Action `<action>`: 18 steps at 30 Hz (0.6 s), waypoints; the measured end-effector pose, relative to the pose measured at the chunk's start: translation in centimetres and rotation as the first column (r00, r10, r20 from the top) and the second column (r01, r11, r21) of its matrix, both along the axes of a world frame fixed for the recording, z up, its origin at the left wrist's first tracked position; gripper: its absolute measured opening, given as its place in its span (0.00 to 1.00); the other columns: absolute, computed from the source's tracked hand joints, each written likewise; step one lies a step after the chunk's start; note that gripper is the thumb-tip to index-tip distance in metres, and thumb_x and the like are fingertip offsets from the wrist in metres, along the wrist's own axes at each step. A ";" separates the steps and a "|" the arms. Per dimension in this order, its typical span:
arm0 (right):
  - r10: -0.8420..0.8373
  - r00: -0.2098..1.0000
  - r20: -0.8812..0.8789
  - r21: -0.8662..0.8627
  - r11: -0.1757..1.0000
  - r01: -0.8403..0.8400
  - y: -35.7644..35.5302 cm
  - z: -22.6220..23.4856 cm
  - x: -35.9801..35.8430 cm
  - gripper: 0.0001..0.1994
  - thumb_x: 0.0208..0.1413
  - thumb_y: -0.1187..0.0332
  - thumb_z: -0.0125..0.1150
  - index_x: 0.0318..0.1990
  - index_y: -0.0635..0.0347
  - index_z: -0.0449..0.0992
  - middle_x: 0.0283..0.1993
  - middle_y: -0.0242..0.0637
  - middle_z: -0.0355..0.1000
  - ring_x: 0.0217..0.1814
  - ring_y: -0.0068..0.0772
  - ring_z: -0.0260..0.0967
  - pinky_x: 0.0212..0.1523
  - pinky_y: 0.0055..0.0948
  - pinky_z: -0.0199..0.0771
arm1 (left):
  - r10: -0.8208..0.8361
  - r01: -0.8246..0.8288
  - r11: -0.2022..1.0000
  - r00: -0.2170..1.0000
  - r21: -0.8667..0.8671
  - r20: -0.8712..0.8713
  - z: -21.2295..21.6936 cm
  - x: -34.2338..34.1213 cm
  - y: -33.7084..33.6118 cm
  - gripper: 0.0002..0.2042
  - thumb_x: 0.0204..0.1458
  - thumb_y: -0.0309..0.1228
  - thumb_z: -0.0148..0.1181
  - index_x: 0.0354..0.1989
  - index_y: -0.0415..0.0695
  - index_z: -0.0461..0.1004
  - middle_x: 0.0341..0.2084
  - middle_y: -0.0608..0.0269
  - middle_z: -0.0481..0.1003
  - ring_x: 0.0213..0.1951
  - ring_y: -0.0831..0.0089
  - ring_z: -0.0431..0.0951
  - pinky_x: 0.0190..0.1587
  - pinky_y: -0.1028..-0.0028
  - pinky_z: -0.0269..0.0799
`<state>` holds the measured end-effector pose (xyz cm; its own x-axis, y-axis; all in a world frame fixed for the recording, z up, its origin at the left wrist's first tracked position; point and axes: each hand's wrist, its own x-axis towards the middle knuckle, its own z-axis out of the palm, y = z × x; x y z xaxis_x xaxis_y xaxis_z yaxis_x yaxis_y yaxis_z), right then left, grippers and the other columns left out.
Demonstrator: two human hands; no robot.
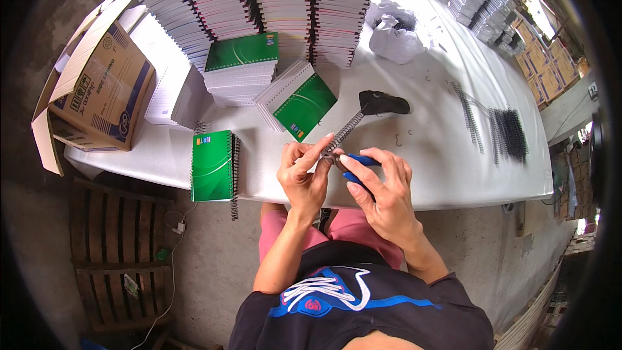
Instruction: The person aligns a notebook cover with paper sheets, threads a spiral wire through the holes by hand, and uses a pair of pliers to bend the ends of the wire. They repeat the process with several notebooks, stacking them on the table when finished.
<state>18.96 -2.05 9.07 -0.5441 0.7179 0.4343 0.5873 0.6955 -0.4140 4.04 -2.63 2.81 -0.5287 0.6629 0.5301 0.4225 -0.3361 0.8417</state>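
Over the table's front edge, my left hand (304, 178) pinches the near end of a black spiral coil (345, 131). The coil slants away to the right, and its far end meets a flat black object (387, 102) whose kind I cannot make out. My right hand (389, 198) is closed round blue-handled pliers (363, 160), their jaws at the coil's near end by my left fingers. Left of my hands lies a green spiral notebook (212, 167), its coil running past the table edge. A loose stack of punched pages with a green cover (306, 109) lies just beyond my left hand.
Tall stacks of notebooks (278, 16) stand at the back, with punched page blocks (240, 84) before them. An open cardboard box (103, 91) sits at the left. Several black coils (507, 136) lie at right, and a plastic bag (395, 39) lies behind on the white table (447, 175).
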 end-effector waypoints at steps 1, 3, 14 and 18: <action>0.000 1.000 -0.009 -0.021 1.000 0.000 0.0 0.0 0.0 0.17 0.56 0.60 0.56 0.54 0.43 0.73 0.49 0.37 0.65 0.52 0.41 0.61 0.54 0.46 0.54 | -0.003 0.003 1.000 1.000 0.009 -0.003 -0.1 0.0 0.0 0.20 0.37 0.18 0.67 0.42 0.49 0.80 0.20 0.70 0.66 0.26 0.79 0.65 0.27 0.79 0.61; 0.077 0.996 -0.046 -0.115 0.990 -0.081 0.0 -0.5 0.4 0.17 0.58 0.59 0.53 0.55 0.46 0.71 0.46 0.36 0.67 0.47 0.37 0.64 0.48 0.41 0.61 | -0.010 0.010 1.000 1.000 0.026 -0.011 -0.1 0.0 -0.1 0.20 0.38 0.13 0.63 0.43 0.46 0.80 0.21 0.70 0.66 0.26 0.81 0.66 0.29 0.81 0.62; 0.009 0.968 -0.249 -0.360 0.927 -0.101 0.8 -3.0 1.3 0.19 0.62 0.61 0.47 0.55 0.61 0.68 0.49 0.44 0.67 0.54 0.42 0.62 0.57 0.37 0.60 | 0.077 -0.118 0.987 0.946 0.111 0.316 0.7 0.0 -0.2 0.22 0.41 0.19 0.69 0.48 0.44 0.74 0.23 0.72 0.66 0.24 0.83 0.62 0.26 0.84 0.59; -0.407 0.900 0.158 -0.051 0.907 0.419 3.4 -6.6 7.2 0.19 0.61 0.58 0.47 0.57 0.50 0.68 0.54 0.44 0.63 0.56 0.46 0.60 0.57 0.44 0.58 | -0.033 -0.076 0.982 0.832 0.173 0.554 0.6 -1.4 -1.1 0.17 0.50 0.29 0.64 0.47 0.39 0.70 0.32 0.73 0.65 0.33 0.86 0.63 0.35 0.86 0.60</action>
<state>26.21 1.39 2.51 -0.2420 0.9209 0.3054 0.8705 0.3451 -0.3509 2.60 -3.73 3.42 -0.7816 0.5699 0.2534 -0.0860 -0.5009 0.8612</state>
